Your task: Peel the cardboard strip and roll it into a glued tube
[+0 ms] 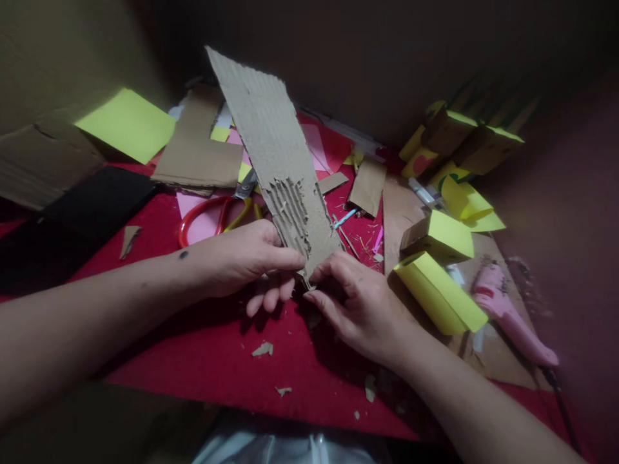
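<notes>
A long piece of corrugated cardboard [275, 129] is held up at its lower end over the red tabletop. Part of its surface paper is torn off, baring ridges near the lower left. My left hand [271, 264] grips its lower left edge, thumb on the front and fingers curled behind. With thumb and forefinger, my right hand [345, 287] pinches the bottom corner, where the paper layers are peeled and ragged. Torn scraps [262, 349] lie on the red surface below both hands.
Red-handled scissors [203, 219] lie behind my left hand. Yellow paper [126, 125] and cardboard pieces [203, 158] are at the back left. At the right are yellow-covered blocks [438, 235], a pink glue gun [512, 316] with a cord, and a cardboard sheet [512, 361].
</notes>
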`<action>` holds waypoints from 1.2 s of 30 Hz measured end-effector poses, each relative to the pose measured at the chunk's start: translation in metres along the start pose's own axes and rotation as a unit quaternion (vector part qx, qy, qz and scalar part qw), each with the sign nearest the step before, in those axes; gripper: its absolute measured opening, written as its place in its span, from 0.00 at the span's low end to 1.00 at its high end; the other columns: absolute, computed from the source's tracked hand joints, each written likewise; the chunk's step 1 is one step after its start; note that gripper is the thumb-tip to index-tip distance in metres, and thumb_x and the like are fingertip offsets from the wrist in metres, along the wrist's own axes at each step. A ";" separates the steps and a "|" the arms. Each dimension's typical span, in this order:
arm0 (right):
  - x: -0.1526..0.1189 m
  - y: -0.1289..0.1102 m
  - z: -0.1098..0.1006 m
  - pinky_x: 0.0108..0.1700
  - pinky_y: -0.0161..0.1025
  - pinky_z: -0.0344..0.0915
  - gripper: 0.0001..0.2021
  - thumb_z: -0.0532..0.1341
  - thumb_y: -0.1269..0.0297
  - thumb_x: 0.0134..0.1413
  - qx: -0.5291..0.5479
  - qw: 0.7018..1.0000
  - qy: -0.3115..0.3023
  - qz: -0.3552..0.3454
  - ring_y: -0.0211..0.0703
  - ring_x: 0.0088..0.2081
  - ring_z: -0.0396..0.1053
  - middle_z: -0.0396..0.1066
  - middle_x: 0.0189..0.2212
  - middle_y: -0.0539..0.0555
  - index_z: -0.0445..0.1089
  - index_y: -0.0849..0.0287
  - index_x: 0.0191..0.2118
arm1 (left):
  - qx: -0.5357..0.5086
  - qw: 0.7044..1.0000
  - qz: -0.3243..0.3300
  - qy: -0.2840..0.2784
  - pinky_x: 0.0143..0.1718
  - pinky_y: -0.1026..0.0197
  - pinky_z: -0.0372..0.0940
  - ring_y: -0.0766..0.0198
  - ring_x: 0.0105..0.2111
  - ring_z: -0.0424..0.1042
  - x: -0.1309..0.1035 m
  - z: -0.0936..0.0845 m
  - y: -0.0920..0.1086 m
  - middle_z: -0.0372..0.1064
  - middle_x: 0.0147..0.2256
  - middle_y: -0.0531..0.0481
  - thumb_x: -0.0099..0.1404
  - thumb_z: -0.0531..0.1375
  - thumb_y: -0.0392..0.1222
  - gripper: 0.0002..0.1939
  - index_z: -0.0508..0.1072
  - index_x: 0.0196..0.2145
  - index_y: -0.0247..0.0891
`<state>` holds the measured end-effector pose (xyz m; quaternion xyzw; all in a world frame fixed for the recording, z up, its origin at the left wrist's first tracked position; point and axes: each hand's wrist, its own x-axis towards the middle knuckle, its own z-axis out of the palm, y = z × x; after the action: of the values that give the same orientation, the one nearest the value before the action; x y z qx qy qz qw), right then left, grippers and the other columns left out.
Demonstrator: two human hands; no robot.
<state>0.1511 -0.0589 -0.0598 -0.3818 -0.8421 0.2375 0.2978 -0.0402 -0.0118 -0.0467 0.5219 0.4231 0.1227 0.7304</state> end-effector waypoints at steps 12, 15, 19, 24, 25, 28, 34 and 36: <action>0.002 -0.004 0.000 0.31 0.33 0.61 0.01 0.60 0.74 0.53 -0.007 0.999 0.020 0.023 0.38 0.29 0.64 0.66 0.27 0.54 0.67 0.65 0.32 | -0.047 0.997 -0.018 -0.061 0.09 0.71 0.60 0.63 0.10 0.68 0.004 0.000 -0.009 0.70 0.14 0.43 0.59 0.55 0.37 0.15 0.75 0.19 0.28; 0.002 -0.005 0.000 0.30 0.33 0.60 0.02 0.60 0.74 0.53 0.002 0.999 0.028 0.031 0.38 0.28 0.63 0.66 0.26 0.54 0.67 0.65 0.30 | -0.074 0.994 -0.027 -0.079 0.09 0.69 0.61 0.61 0.10 0.69 0.003 0.000 -0.008 0.70 0.14 0.42 0.60 0.55 0.37 0.16 0.75 0.19 0.27; 0.002 -0.007 0.001 0.30 0.34 0.61 0.03 0.59 0.74 0.54 0.005 0.999 0.029 0.045 0.38 0.28 0.63 0.65 0.26 0.54 0.68 0.66 0.30 | -0.071 0.994 -0.034 -0.077 0.08 0.70 0.60 0.62 0.09 0.68 0.002 0.000 -0.007 0.71 0.14 0.40 0.60 0.55 0.37 0.17 0.75 0.18 0.27; 0.000 -0.005 0.002 0.34 0.34 0.63 0.05 0.58 0.75 0.56 0.035 0.999 0.034 0.017 0.39 0.32 0.65 0.67 0.29 0.55 0.69 0.68 0.38 | -0.056 0.995 -0.042 -0.076 0.08 0.71 0.59 0.63 0.08 0.67 0.002 0.000 -0.007 0.71 0.14 0.40 0.59 0.54 0.37 0.17 0.75 0.18 0.27; 0.000 -0.004 0.002 0.35 0.34 0.64 0.06 0.58 0.76 0.56 0.045 0.998 0.034 0.007 0.39 0.32 0.65 0.67 0.30 0.55 0.69 0.68 0.40 | -0.057 0.994 -0.043 -0.079 0.08 0.71 0.59 0.63 0.08 0.67 0.002 0.000 -0.006 0.71 0.14 0.40 0.59 0.54 0.37 0.18 0.75 0.18 0.27; 0.000 0.002 0.003 0.35 0.33 0.63 0.07 0.58 0.78 0.56 0.054 0.998 0.035 -0.023 0.38 0.32 0.64 0.65 0.29 0.53 0.68 0.66 0.41 | -0.061 0.994 -0.038 -0.082 0.08 0.71 0.59 0.63 0.09 0.67 0.003 0.000 -0.005 0.71 0.14 0.39 0.60 0.53 0.36 0.18 0.75 0.18 0.27; -0.001 0.014 0.006 0.32 0.31 0.63 0.03 0.59 0.72 0.60 0.022 0.997 0.037 -0.066 0.35 0.29 0.63 0.63 0.29 0.50 0.68 0.59 0.40 | -0.065 0.995 -0.029 -0.066 0.07 0.71 0.59 0.63 0.08 0.67 0.003 0.001 -0.003 0.70 0.13 0.40 0.60 0.52 0.35 0.19 0.75 0.16 0.28; -0.002 0.015 0.006 0.31 0.31 0.63 0.03 0.59 0.71 0.60 0.011 0.997 0.039 -0.070 0.35 0.29 0.64 0.64 0.29 0.49 0.67 0.58 0.39 | -0.059 0.996 -0.032 -0.064 0.07 0.71 0.58 0.63 0.08 0.66 0.003 0.001 -0.003 0.70 0.13 0.41 0.59 0.52 0.36 0.19 0.75 0.16 0.29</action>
<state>0.1550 -0.0526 -0.0739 -0.3275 -0.8518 0.2102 0.3508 -0.0389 -0.0121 -0.0505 0.4704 0.3838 0.0901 0.7895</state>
